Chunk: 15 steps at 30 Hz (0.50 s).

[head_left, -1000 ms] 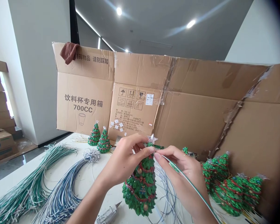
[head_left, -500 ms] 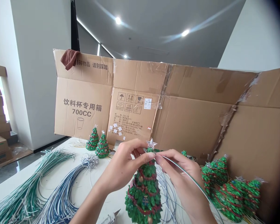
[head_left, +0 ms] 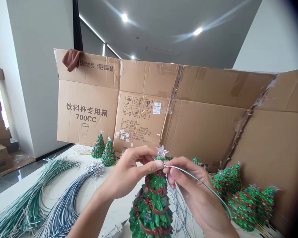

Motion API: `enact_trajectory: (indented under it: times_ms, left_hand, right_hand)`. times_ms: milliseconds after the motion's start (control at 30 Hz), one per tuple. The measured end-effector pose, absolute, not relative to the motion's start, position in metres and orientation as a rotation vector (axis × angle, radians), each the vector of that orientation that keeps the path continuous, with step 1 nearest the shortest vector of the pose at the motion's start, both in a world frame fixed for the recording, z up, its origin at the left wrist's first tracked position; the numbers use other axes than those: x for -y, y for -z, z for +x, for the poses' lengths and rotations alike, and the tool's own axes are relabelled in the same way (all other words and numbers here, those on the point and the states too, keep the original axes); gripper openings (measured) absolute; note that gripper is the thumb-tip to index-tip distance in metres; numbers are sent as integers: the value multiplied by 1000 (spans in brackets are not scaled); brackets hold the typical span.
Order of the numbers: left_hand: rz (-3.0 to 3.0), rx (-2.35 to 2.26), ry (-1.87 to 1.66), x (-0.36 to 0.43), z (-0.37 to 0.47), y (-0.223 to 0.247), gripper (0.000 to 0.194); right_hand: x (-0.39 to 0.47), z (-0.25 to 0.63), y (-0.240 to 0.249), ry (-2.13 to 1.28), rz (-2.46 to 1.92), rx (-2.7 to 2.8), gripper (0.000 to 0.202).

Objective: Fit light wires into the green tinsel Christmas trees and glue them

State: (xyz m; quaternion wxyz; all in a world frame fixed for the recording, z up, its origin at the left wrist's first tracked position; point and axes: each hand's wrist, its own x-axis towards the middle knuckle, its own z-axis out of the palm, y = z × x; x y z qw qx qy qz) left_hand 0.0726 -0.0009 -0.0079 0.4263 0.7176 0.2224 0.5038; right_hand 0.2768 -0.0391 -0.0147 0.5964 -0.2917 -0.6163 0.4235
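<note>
A small glittery Christmas tree stands upright in front of me, with red garlands and a clear star on top. My left hand is closed around its tip, thumb and fingers pinching just below the star. At the same spot, my right hand pinches a thin green and white wire, whose end meets my left thumb by the treetop. The rest of that wire arcs over the right hand toward the lower right. Fingertips hide where the wire meets the tree.
Bundles of green wires and blue wires lie on the white table's left. A utility knife is near the front. Two trees stand behind; several more sit right. Opened cardboard walls the back.
The tree has come slightly nearer and turned a little, showing a different side. My right fingers have shifted their pinch on the wire. The whole view has tilted slightly.
</note>
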Motion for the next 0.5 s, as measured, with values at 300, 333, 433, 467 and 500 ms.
enact_trajectory:
  times_ms: [300,333,433,467,500]
  left_hand:
    - [1777,-556,-1268,3,71,8,18]
    - [1781,-559,-1271,3,72,8,18]
    - [1792,-577,-1269,2,72,8,18]
    - [1795,-581,-1272,2,72,8,17]
    - [1798,-581,-1279,2,72,8,17]
  right_hand:
    - [46,271,18,-481,-787,1569,10]
    - [47,272,18,-451,-795,1595,10]
    - [50,274,17,-306,-829,1643,7]
    - [50,275,16,-251,-837,1649,7]
    - [51,275,15,-207,-834,1661,8]
